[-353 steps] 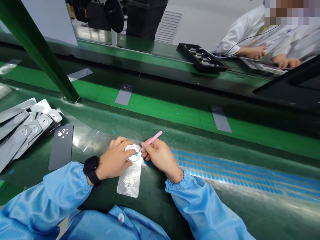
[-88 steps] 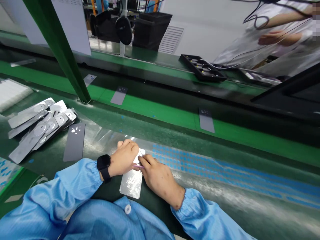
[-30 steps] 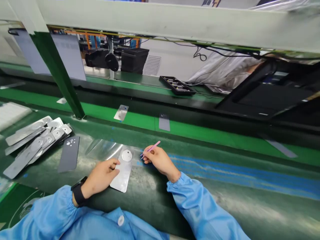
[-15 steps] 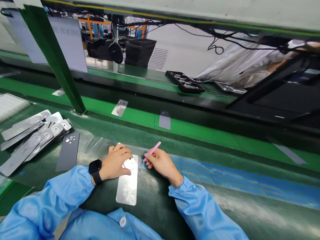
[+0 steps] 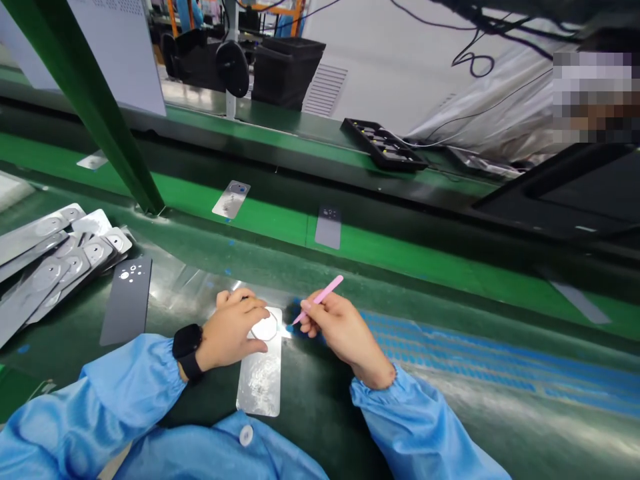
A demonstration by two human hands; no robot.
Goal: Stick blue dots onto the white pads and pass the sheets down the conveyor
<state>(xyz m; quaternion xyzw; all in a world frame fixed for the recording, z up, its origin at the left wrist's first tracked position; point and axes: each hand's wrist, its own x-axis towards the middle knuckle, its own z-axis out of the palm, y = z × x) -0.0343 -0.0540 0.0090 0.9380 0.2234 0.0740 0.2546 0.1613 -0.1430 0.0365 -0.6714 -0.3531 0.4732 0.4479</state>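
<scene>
A silvery phone back panel [image 5: 261, 380] with a round camera-ring area lies flat on the green work surface in front of me. My left hand [image 5: 235, 327] rests over its upper left, thumb and fingers gripping around the ring area and covering part of it. My right hand [image 5: 333, 327] pinches pink tweezers [image 5: 320, 298], tip pointing down and left, just right of the panel's upper edge. Near the tip are a small blue dot and a whitish patch [image 5: 286, 331], which may be glare. Blue dotted sticker strips [image 5: 450, 347] run off to the right of my right hand.
Several grey panels [image 5: 55, 273] lie in a loose pile at left, with a dark grey panel [image 5: 127, 300] beside them. Beyond, a green belt [image 5: 280, 213] carries a silver panel [image 5: 231, 200] and a grey panel [image 5: 328, 228]. A green post [image 5: 95, 113] rises at left; a black tray [image 5: 385, 145] sits behind.
The view has tilted downward and closer. The tweezers' tip has shifted slightly right from the panel, and a whitish patch now shows between them. My left hand stays on the panel.
</scene>
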